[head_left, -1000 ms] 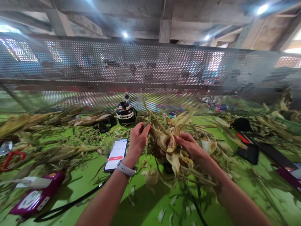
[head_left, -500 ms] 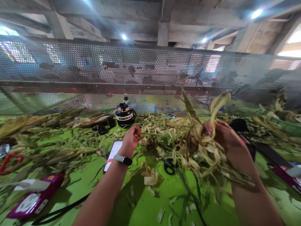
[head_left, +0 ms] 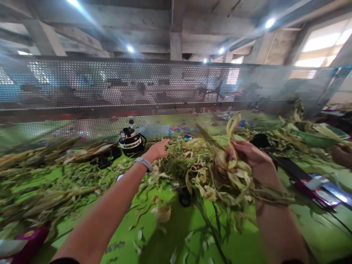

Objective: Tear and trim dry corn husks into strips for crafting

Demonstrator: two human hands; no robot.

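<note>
My right hand [head_left: 246, 152] pinches a pale strip at the top of a bundle of dried corn husks [head_left: 220, 165]. Loose husk ends from the bundle trail over my right forearm. My left hand [head_left: 158, 149] reaches out over the far side of a heap of shredded husks [head_left: 178, 165], fingers stretched and partly hidden, with nothing visible in them. A pair of black-handled scissors [head_left: 184, 198] lies below the heap, its blades mostly covered. Beneath my left forearm, only a corner of a phone [head_left: 120, 177] peeks out.
A black jug labelled ENERGY [head_left: 132, 142] stands left of my left hand, before a perforated metal screen [head_left: 165, 88]. More husks [head_left: 55, 200] spread along the left. At right are a green basin [head_left: 320, 139], a purple device [head_left: 316, 194] and another person's hand [head_left: 342, 156].
My left hand has moved forward over the heap, its fingers straightening from a pinch. The view has turned right, showing the basin more fully. My right hand still holds the husk bundle.
</note>
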